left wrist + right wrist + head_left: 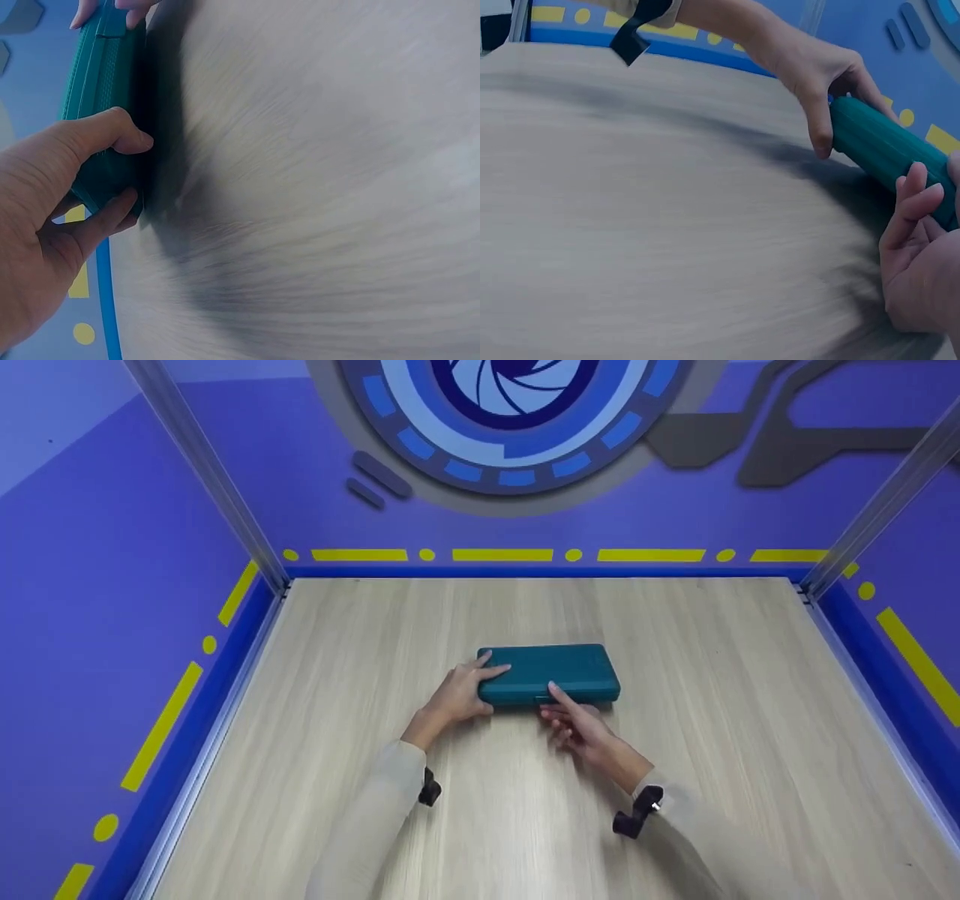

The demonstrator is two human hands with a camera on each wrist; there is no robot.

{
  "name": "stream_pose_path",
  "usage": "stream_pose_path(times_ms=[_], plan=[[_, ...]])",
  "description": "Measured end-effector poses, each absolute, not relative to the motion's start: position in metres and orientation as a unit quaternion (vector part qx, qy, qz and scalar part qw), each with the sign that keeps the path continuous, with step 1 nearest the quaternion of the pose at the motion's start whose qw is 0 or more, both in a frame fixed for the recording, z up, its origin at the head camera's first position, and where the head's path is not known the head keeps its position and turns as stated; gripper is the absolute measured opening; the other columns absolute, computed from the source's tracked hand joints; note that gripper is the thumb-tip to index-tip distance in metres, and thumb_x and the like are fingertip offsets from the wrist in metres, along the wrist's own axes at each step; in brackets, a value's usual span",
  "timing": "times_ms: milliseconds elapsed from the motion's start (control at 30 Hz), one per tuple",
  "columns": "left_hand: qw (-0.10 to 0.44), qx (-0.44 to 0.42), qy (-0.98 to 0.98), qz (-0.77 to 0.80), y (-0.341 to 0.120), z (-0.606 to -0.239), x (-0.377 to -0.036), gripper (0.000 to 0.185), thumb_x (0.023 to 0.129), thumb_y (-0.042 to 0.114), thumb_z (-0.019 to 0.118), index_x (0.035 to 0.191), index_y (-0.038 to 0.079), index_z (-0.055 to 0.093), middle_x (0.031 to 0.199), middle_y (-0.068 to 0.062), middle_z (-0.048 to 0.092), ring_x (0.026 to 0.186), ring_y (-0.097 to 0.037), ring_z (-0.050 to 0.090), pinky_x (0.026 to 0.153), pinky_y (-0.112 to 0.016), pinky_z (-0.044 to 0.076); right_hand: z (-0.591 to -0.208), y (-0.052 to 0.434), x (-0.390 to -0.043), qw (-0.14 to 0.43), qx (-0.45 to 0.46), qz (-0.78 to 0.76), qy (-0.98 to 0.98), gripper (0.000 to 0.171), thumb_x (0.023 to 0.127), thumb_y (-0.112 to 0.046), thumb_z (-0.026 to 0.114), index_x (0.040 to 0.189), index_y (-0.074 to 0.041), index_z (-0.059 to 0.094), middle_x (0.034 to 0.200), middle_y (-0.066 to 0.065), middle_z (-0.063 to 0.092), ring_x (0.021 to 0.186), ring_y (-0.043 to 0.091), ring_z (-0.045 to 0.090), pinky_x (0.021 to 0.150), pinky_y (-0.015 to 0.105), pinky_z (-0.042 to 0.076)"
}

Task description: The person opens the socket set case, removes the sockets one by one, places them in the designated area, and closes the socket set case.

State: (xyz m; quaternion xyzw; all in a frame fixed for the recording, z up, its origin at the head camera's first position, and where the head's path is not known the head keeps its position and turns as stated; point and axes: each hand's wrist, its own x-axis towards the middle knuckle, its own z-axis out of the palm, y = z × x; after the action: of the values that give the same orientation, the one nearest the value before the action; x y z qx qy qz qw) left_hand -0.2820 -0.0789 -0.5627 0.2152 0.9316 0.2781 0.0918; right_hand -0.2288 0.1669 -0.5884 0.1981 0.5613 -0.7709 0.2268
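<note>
left hand [459, 696] grips teal case [555, 671].

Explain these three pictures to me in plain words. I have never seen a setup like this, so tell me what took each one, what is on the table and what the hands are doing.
No machine works here: a person uses two bare hands and wears three cameras. The big picture comes from a camera on the head, looking down at a pale wooden table walled in purple and blue. The other two come from cameras strapped to the wrists, so each shows its own hand very close.

One thing lies on the table: a flat teal case, closed. The left hand has a grip on its left end, thumb at the front edge and fingers over the top; the left wrist view shows this close up. The right hand is at the case's front edge, with its forefinger touching the middle, where a small tab seems to sit. Its other fingers are loosely curled and hold nothing.
</note>
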Motion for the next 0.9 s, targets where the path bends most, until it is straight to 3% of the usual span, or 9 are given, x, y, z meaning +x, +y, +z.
stream_pose_path(times_ms=[333, 900], plan=[[0.111, 0.213, 0.929, 0.281, -0.0794, -0.5585, -0.2870, 0.079, 0.086, 0.011, 0.082, 0.154, 0.033, 0.047, 0.170, -0.010, 0.026, 0.152, -0.046, 0.030, 0.118, -0.058, 0.036, -0.5897, 0.1607, -0.2333, 0.162, 0.217, -0.734, 0.623, 0.076, 0.081, -0.066, 0.076, 0.113, 0.003, 0.075, 0.075, 0.000, 0.076, 0.058, 0.007, 0.054, 0.050, 0.018, 0.034], [0.108, 0.228, 0.928, 0.275, -0.0813, -0.5540, -0.2907, 0.078, 0.084, 0.011, 0.084, 0.152, 0.030, 0.051, 0.167, -0.014, 0.032, 0.150, -0.046, 0.034, 0.118, -0.055, 0.038, -0.5867, 0.1627, -0.2325, 0.170, 0.214, -0.713, 0.646, 0.073, 0.080, -0.069, 0.074, 0.111, -0.002, 0.078, 0.075, -0.002, 0.074, 0.062, 0.009, 0.057, 0.050, 0.020, 0.036]])
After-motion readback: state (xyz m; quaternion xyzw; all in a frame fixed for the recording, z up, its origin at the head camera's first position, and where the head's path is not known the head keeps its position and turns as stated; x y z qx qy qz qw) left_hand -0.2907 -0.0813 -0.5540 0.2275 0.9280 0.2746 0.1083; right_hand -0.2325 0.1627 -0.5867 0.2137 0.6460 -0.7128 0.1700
